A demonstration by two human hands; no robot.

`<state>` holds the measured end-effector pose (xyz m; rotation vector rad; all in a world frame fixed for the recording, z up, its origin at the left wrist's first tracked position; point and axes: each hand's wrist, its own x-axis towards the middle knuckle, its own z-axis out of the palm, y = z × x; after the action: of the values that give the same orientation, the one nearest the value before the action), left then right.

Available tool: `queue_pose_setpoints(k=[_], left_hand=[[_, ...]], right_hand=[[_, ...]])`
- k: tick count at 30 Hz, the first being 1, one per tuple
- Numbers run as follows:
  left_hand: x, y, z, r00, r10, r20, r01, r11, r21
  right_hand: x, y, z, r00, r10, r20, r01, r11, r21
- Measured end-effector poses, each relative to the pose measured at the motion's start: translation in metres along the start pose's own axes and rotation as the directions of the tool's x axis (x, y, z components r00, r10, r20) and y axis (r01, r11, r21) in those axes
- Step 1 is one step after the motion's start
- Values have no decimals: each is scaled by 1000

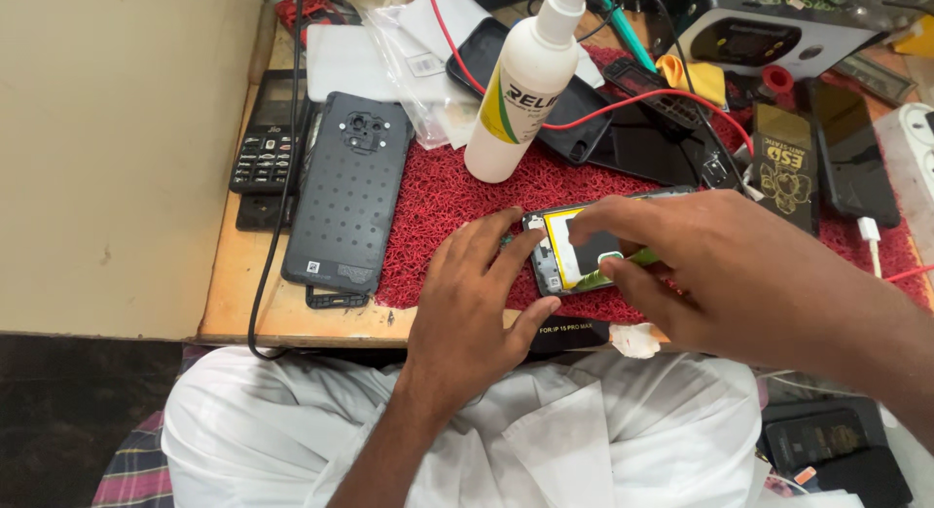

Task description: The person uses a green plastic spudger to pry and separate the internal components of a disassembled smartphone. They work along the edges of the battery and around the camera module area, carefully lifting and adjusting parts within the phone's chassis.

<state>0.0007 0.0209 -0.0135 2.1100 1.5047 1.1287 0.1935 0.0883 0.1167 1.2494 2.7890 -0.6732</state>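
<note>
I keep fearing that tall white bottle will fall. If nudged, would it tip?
Probably, fairly easily: the white bottle stands tall and narrow on the nubbly red mat, an uneven footing. A red wire runs right by it and could tug it. It looks like plastic, so likely to roll rather than break.

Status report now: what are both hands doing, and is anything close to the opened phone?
Left hand steadies opened phone. Right hand holds green tool on it. White bottle stands just behind.
</note>
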Motion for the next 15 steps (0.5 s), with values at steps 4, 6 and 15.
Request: queue_pose_setpoints(k=[4,6,15], left_hand=[[0,2,2,1000,-5,-8,5,999,45],[0,4,4,999,-35,-15,36,997,71],[1,5,10,998,-36,-42,42,988,149]], right_hand=[[-2,-1,2,994,109,19,-108,994,-29],[0,-3,3,993,118,27,-117,992,-53],[2,-5,2,1000,-8,-19,6,996,-92]])
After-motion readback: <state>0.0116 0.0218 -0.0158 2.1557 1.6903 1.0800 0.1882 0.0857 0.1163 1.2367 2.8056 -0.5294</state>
